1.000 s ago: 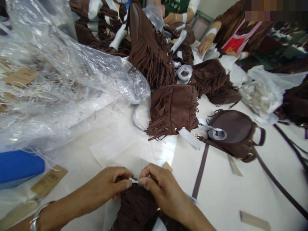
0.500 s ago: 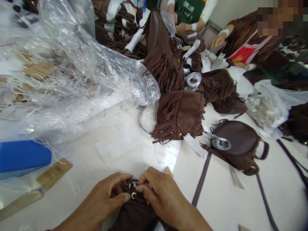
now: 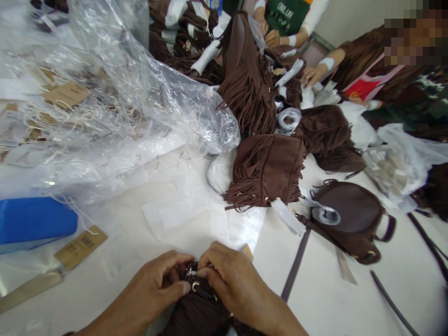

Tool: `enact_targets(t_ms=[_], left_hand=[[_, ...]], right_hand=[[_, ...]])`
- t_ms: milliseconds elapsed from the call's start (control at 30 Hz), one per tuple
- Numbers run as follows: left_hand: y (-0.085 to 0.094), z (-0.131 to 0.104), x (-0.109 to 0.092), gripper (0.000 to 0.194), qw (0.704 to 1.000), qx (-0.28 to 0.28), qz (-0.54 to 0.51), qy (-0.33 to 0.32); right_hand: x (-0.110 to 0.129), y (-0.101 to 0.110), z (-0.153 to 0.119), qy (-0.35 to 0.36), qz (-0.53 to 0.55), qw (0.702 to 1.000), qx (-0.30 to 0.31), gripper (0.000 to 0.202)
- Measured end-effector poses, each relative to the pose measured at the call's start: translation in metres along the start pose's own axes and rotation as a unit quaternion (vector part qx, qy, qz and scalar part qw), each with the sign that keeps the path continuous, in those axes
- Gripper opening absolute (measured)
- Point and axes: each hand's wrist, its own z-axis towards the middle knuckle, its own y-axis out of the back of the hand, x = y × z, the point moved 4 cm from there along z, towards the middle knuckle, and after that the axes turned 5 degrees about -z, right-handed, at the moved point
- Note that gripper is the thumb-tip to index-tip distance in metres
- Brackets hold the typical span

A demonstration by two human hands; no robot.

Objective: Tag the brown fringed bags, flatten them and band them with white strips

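White bench (image 3: 322, 303) spreads across my remote view, with clear plastic sheeting (image 3: 175, 102) on the left and a fringed brown bag (image 3: 276, 172) beyond the hands. At the near edge, centre, I see a dark brown bag (image 3: 196, 312) gathered between both hands. The left hand (image 3: 159, 280) grips its rim, thumb one side and curled fingers the other. The right hand (image 3: 234, 280) has finger and thumb together, pinching a small pale piece (image 3: 193, 274). A gold ring (image 3: 193, 286) lies exposed between them, so I judge the handling centres on that rim. The rim points away from the wearer; the long axis seems to run back towards the wearer, though the lower end is out of view.
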Motion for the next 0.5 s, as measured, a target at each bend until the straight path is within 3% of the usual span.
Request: enact_targets(t_ms=[267,500], left_hand=[[-0.001,-0.001,0.003,0.039,0.998,-0.042,-0.054,0.003],[-0.001,-0.004,0.003,0.044,0.982,-0.068,-0.144,0.103]], right_hand=[[-0.005,-0.017,0.002,-0.034,0.003,0.998,-0.048,0.008],[-0.009,-0.026,0.004,-0.022,0.038,0.996,-0.080,0.010]])
